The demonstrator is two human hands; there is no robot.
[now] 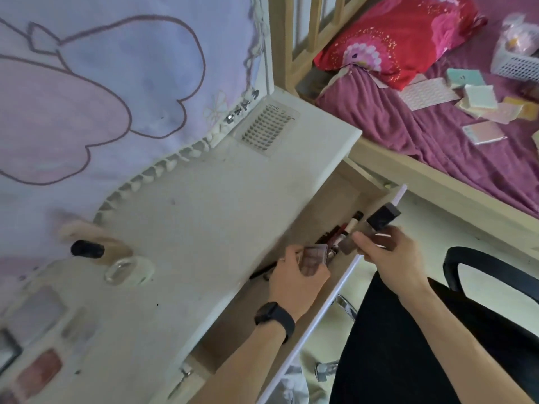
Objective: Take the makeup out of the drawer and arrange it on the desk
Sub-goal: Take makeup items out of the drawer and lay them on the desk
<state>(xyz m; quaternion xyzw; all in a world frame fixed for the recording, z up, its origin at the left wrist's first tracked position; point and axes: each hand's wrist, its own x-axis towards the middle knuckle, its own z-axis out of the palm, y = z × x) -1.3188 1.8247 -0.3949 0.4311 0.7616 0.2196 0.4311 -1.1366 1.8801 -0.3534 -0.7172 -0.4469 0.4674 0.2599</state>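
Observation:
The white desk (204, 217) has its drawer (344, 205) pulled open below the front edge. My left hand (294, 278), with a black watch on the wrist, grips a small clear eyeshadow palette (313, 258) over the drawer. My right hand (388, 252) holds a bottle with a black square cap (382, 218) above the drawer's front rim. Several lipsticks and tubes (344, 233) lie inside the drawer between the hands. At the desk's left edge lie blush and shadow palettes (38, 371), a clear round jar (128, 271) and a black-capped bottle (87, 249).
A pink and lilac cloth (102, 83) hangs behind the desk. A lash tray (267, 126) lies at the desk's far corner. A black chair (481, 275) stands at right. The bed (437, 126) holds a red pillow, small boxes and a white basket.

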